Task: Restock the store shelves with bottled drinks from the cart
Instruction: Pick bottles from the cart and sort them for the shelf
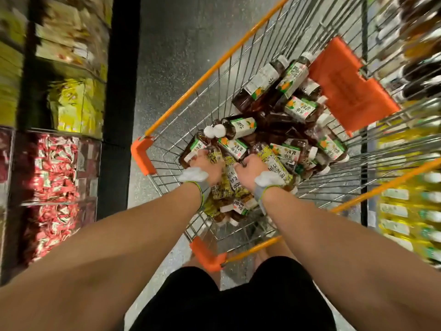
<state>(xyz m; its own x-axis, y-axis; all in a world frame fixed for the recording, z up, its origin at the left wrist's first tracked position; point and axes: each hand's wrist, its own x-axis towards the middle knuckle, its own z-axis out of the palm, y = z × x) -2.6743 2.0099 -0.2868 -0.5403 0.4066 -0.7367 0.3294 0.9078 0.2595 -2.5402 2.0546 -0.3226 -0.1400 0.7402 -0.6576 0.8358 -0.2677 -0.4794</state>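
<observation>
**A:** Both arms are down in the cart! The left hand has its fingers curled round a yellow-label bottle, and the right hand is clamped on a second yellow-label bottle.

**B:** Neither bottle is lifted clear yet. Beyond them lies a heap of green-label tea bottles.

**A:** Early days, I'd say. The blurred drinks shelf on the right is waiting on nearly the whole load.

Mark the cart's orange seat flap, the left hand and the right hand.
Orange plastic seat flap point(343, 87): head view, middle of its flat panel.
Left hand point(206, 163): head view, back of the hand.
Right hand point(249, 169): head view, back of the hand.
</observation>
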